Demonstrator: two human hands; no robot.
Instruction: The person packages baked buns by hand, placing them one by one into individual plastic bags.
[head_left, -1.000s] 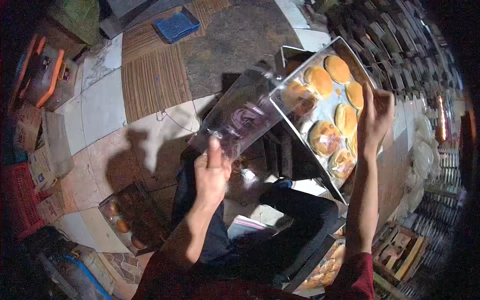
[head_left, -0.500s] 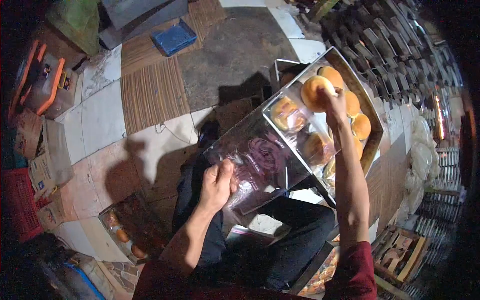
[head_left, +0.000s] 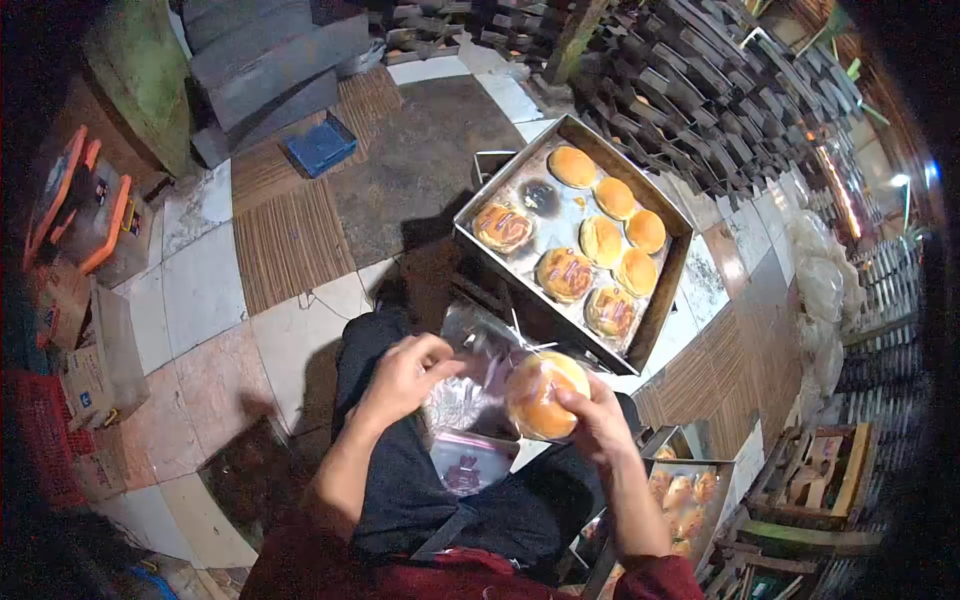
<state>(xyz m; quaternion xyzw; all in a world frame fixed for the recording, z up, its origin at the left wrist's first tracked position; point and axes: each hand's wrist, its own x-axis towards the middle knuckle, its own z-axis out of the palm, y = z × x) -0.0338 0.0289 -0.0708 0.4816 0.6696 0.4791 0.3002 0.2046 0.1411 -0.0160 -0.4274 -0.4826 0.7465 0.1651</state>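
Note:
In my right hand (head_left: 600, 415) is a round golden bun (head_left: 547, 395), held over my lap with the thumb on its near side. Clear plastic with purplish print lies over part of the bun. My left hand (head_left: 402, 378) is curled at the left side of this clear plastic bag (head_left: 478, 355), thumb and fingers at its edge; the fingertips are slightly blurred. Just ahead, a metal baking tray (head_left: 655, 305) carries several buns, some bare and some wrapped in printed plastic. On my lap lies a stack of flat printed bags (head_left: 472, 462).
A second tray (head_left: 722, 490) of smaller breads stands at my right knee. Beyond the big tray, dark slatted pieces (head_left: 700, 90) are piled up. A blue tray (head_left: 321, 148) lies on the tiled floor, and orange-edged bins (head_left: 105, 225) stand at the left. Clear plastic bags (head_left: 822, 275) hang right.
My right hand has lifted a bun out of the tray and brought it back to the bag over my lap. My left hand has moved slightly up and left. The view has shifted.

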